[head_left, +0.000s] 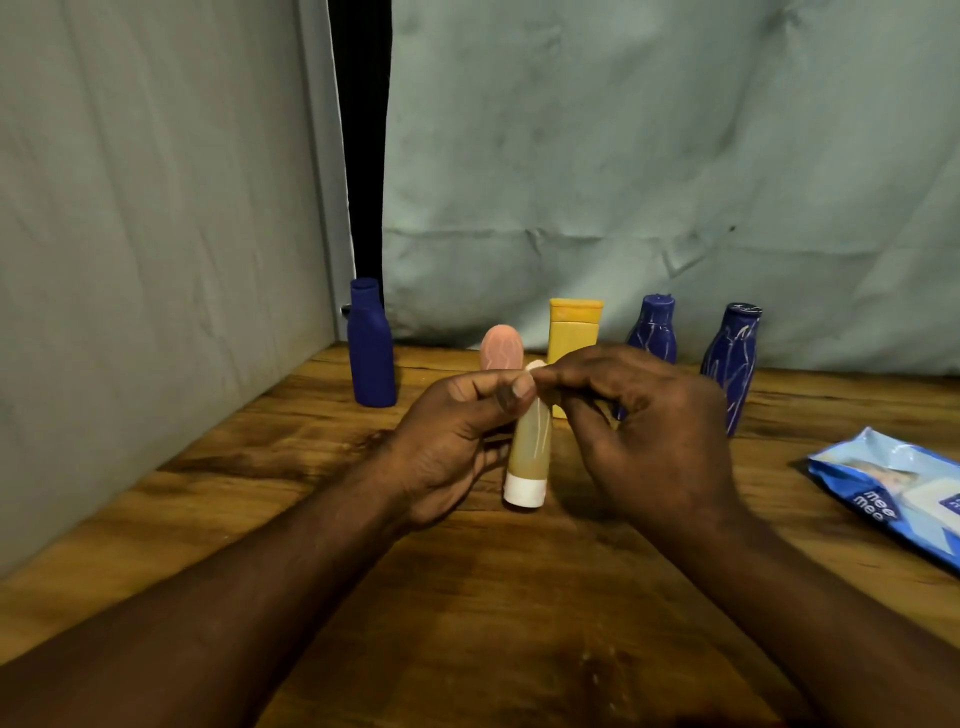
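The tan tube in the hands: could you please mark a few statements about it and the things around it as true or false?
1. The left hand grips the tan tube. True.
2. The tube's white cap points up. False: it points down, toward the table.
3. The right hand lies flat on the table. False: its fingers pinch at the tube's upper end.
4. A blue pack of wipes lies on the right side of the table. True.
5. The yellow tube stands left of the plain blue bottle. False: it stands to that bottle's right.
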